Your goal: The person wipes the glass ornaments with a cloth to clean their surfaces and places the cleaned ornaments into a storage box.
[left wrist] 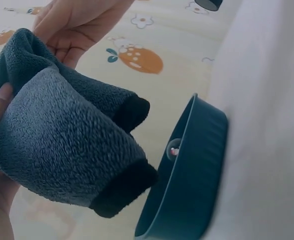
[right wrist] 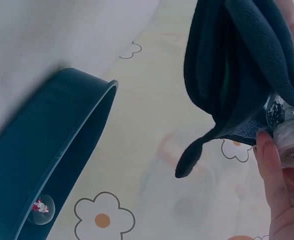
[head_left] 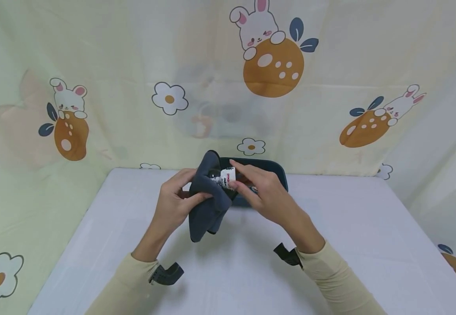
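1. While the small snow globe (head_left: 228,177) is held above the table (head_left: 330,236), its dome sits against a folded cloth (head_left: 206,218), partly wrapped by it.
2. Thumb and fingers of the right hand (head_left: 269,192) pinch the globe's base; the left hand (head_left: 177,197) grips the cloth, thumb pressed on a fold.
3. This globe is out of the bin (left wrist: 202,165) and in contact with the cloth, so its handling looks partway through. Folds hide much of the dome, so I cannot tell how much is covered. A clear ball (right wrist: 41,211), probably a second globe, lies inside the bin, touched by neither hand, and seems left for later.
4. Glassy and round, the dome meets a pale base with dark tree shapes and red lettering. The cloth is plush, blue-grey and dark-edged.
5. Smooth, teal and round-cornered, the bin appears plastic; behind it hangs a rabbit-and-flower curtain (head_left: 133,52).
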### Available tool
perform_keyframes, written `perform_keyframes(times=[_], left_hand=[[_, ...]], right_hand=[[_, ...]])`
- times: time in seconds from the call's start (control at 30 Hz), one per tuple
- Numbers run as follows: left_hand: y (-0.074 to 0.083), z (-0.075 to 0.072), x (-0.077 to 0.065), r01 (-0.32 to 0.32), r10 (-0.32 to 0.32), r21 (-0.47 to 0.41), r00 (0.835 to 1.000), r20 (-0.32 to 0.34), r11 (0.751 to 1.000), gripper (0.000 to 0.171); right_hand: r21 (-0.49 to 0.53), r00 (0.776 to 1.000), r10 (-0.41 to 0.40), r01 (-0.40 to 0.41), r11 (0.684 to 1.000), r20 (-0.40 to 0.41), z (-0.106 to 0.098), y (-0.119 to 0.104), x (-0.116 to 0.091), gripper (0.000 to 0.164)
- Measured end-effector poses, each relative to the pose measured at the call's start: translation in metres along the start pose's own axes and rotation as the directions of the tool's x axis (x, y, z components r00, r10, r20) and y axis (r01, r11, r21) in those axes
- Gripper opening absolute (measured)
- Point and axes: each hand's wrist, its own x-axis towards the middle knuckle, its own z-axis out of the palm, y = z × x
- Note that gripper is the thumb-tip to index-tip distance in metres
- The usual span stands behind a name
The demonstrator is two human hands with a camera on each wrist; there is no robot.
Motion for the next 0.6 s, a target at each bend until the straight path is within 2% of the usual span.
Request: perform_keyframes(times=[0.13, 0.3, 0.43, 0.53, 0.6], left_hand=[[0.0008, 0.0006, -0.0002, -0.029, 0.028, 0.026, 1.000, 0.012, 0.999, 0.051], [0.0019, -0.0001, 0.0004, -0.055, 0.054, 0.050, 0.998, 0.021, 0.997, 0.052], [0.0019, -0.0006, 0.0009, -0.064, 0.062, 0.068, 0.998, 0.022, 0.996, 0.053], [0.0020, -0.0008, 0.0008, -0.055, 0.054, 0.046, 0.998, 0.024, 0.997, 0.053], [0.0026, -0.0007, 0.0009, -0.046, 0.045, 0.019, 0.999, 0.029, 0.999, 0.053]], right_hand=[[0.089, 0.995, 0.097, -0.100, 0.991, 0.035, -0.0021, -0.0010, 0.0018, 0.042], [0.197, 0.966, 0.248, -0.257, 0.946, 0.070, -0.0038, -0.0054, 0.0034, 0.035], [0.220, 0.949, 0.303, -0.316, 0.923, 0.091, -0.0059, -0.0078, 0.0037, 0.035], [0.255, 0.938, 0.321, -0.344, 0.904, 0.127, -0.0074, -0.0084, 0.0037, 0.039], [0.262, 0.940, 0.313, -0.339, 0.903, 0.139, -0.0081, -0.0086, 0.0034, 0.041]])
